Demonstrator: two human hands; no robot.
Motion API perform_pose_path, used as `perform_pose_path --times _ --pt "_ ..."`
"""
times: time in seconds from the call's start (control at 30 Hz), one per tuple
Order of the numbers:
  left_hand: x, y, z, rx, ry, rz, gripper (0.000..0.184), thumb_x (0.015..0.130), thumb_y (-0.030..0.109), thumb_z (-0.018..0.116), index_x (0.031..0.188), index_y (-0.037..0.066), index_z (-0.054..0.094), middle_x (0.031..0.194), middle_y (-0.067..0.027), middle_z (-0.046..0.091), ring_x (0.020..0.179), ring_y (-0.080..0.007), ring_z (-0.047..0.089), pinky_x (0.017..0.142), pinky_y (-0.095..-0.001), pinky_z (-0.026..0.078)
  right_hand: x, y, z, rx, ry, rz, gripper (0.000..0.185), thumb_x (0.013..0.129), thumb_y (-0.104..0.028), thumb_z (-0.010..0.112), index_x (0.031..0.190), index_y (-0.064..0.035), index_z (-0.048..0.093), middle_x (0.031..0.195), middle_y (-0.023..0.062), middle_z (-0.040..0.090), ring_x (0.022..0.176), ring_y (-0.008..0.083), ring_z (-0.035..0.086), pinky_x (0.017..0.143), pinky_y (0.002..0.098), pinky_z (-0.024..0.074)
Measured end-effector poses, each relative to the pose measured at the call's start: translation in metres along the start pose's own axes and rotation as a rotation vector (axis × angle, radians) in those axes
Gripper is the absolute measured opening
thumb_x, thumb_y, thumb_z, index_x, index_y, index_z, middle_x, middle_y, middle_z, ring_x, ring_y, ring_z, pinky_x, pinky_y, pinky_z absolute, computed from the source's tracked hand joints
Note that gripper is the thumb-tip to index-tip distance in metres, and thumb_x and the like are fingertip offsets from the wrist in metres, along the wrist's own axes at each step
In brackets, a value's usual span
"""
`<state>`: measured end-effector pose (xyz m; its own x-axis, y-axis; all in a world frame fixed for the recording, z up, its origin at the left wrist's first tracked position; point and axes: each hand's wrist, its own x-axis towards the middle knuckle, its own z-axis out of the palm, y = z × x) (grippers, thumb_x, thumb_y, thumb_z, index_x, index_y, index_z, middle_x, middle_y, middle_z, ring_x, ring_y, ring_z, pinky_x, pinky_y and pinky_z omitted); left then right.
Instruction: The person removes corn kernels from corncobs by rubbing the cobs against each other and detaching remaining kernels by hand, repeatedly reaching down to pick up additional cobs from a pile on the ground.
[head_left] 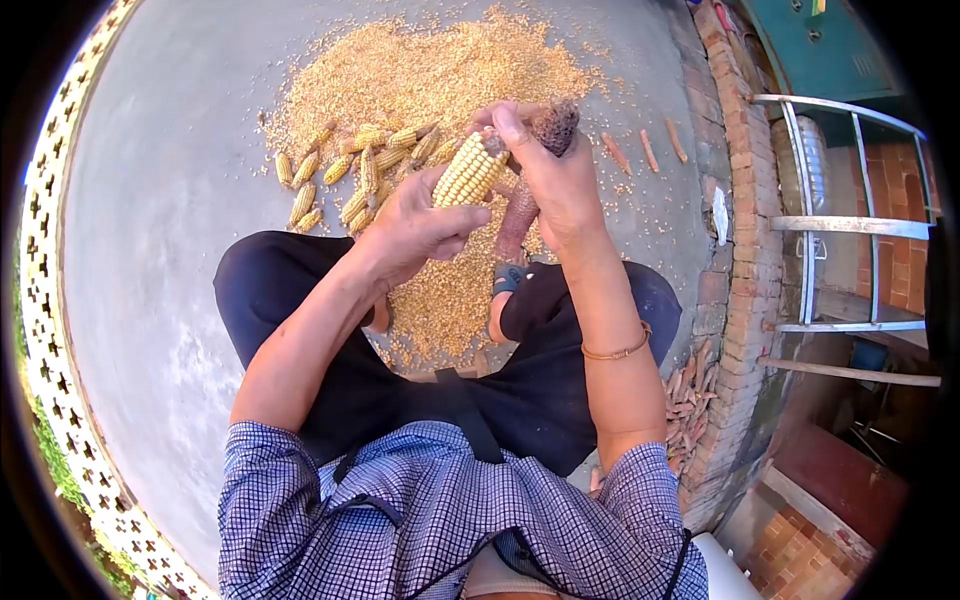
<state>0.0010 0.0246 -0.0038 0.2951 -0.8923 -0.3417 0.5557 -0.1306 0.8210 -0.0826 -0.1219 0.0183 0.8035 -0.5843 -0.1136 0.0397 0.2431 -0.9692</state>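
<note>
My left hand (420, 225) is closed around the lower part of a yellow ear of corn (466, 176), its thumb lying across the front. The ear tilts up to the right, and its tip looks bare of kernels. My right hand (560, 190) is wrapped round a reddish stripped cob (518, 218), whose dark rough end (556, 127) sticks out above the fingers. Thumb and fingers of that hand press near the tip of the ear. Part of the stripped cob is hidden behind the palm.
Loose kernels (430, 75) spread over the grey floor (160, 250) ahead and between my feet. Several unshelled ears (370, 170) lie left of centre. Bare cobs (650, 150) lie to the right, with a heap of cobs (690, 405) by the brick edging (745, 330). A metal railing (850, 225) stands beyond.
</note>
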Motion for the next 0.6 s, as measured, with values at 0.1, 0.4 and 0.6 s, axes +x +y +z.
perform_pose_path --times 0.1,0.4,0.6 --pt "-0.001 0.004 0.004 0.020 0.045 -0.009 0.033 0.081 0.004 0.069 0.110 -0.002 0.056 0.072 0.0006 0.054 0.052 -0.0059 0.048 0.045 -0.0229 0.036 -0.001 0.028 0.014 -0.385 0.017 -0.384 0.025 0.086 -0.022 0.074 0.096 -0.0009 0.064 0.096 0.0118 0.067 0.081 0.0181 0.065 0.071 0.0300 0.0505" --pt "0.003 -0.011 0.009 0.920 0.196 0.309 0.053 0.075 0.001 0.065 0.125 -0.008 0.051 0.104 -0.0110 0.067 0.099 -0.0157 0.061 0.088 -0.0320 0.047 0.006 0.020 0.010 -0.219 0.162 -0.140 0.021 0.089 -0.016 0.070 0.078 0.0007 0.064 0.067 0.0068 0.065 0.059 0.0136 0.062 0.057 0.0312 0.0478" --pt "0.012 -0.012 -0.001 0.655 0.187 0.337 0.047 0.075 0.002 0.067 0.119 -0.007 0.053 0.101 -0.0170 0.066 0.099 -0.0211 0.062 0.085 -0.0352 0.047 0.003 0.014 0.000 0.050 0.034 0.028 0.028 0.089 -0.020 0.071 0.107 0.0000 0.064 0.094 0.0096 0.068 0.089 0.0175 0.066 0.076 0.0316 0.0549"
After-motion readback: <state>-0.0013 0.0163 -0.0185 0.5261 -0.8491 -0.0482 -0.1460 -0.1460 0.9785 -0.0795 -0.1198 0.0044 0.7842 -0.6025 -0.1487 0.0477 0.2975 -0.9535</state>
